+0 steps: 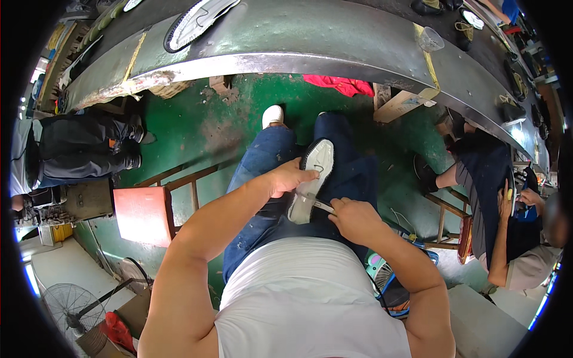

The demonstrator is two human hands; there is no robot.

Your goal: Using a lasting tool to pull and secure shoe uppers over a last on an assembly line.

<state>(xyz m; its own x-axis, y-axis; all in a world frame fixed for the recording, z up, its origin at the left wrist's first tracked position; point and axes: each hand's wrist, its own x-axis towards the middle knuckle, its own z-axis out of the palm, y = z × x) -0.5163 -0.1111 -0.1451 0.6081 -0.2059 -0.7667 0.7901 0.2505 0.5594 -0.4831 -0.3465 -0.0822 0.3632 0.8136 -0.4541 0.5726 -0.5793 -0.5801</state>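
A pale shoe sole (322, 156) with a dark edge lies lengthwise over my lap, its toe end pointing away from me. A curved line runs across its upper face. My left hand (287, 179) grips the sole's left edge, with the thumb pressed on the face. From the right, my right hand (354, 218) is closed round the light handle of a brush (321, 205). The brush's head touches the sole's face near the heel end, below my left thumb. My left fingertips are hidden under the sole.
Ahead of me runs a long metal-edged bench (268, 59) with another sole (196, 25) on it and a clear cup (431, 39). A red-topped stool (143, 216) stands at left. Another person (507, 221) works at right, and one stands at left. A fan (71, 310) is lower left.
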